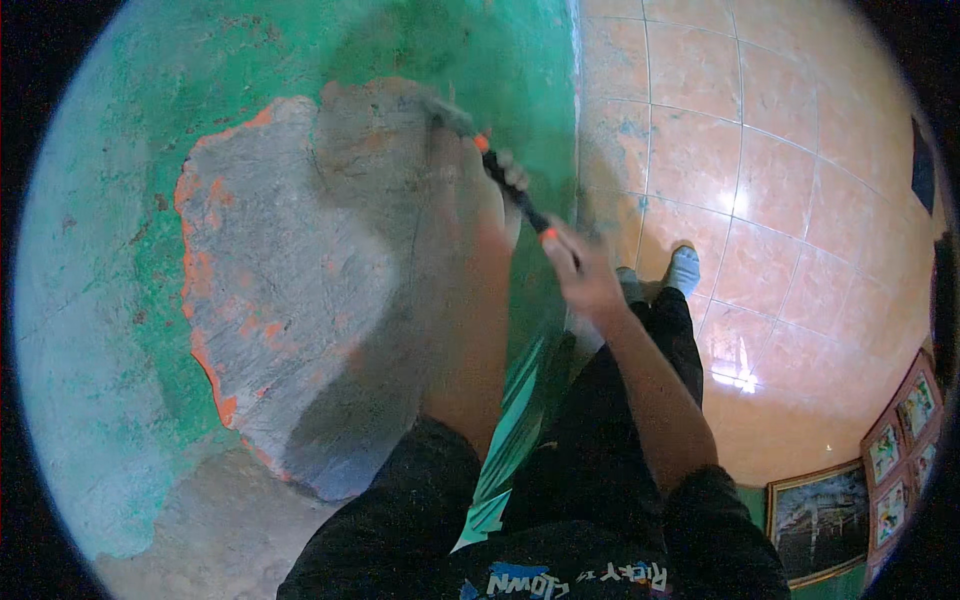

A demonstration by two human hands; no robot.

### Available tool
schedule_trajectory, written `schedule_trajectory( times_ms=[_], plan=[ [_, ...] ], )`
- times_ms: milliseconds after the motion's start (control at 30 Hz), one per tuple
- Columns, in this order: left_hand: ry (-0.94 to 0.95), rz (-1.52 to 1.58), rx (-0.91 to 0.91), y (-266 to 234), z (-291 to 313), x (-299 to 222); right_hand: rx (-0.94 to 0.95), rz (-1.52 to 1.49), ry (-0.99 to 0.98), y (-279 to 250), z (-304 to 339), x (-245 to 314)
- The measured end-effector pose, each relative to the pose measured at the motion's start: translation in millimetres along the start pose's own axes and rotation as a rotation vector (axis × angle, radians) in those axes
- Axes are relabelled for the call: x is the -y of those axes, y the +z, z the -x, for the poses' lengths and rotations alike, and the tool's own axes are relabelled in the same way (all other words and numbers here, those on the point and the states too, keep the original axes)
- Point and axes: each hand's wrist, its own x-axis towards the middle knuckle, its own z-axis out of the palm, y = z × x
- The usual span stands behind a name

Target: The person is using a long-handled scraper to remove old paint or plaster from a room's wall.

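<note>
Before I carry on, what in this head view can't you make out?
All in the head view:
- Tool head: motion blur hides its edge and any contact with the grey patch.
- Left hand: blurred, so its grip is unclear.
- Left foot: partly hidden behind the right hand.
- Photo frame: pictures too small; right side cut off by the dark rim.

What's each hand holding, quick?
Left hand: blurred, but looks closed around the black-and-orange tool, nearer its head.
Right hand: closed on the same tool's handle end.
</note>
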Motion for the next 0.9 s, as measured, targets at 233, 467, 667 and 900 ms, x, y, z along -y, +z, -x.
schedule_trajectory(
  times_ms=[233, 467, 667, 900],
  plan=[
    [0.073, 0.068, 0.054, 4, -2, 8, -0.022, 0.055, -0.171, -15, -12, -12],
    [0.028, 0.009, -0.073, 1, 14, 10, -0.036, 0.038, -0.180, -7, -5, -18],
    [0.086, -0.022, -0.095, -5, 13, 11, 0.050, 0.061, 0.024, -18, -20, 9],
    [0.088, 0.013, -0.097, -9, 10, 14, -0.006, 0.048, -0.126, -2, -6, -17]
  ],
)
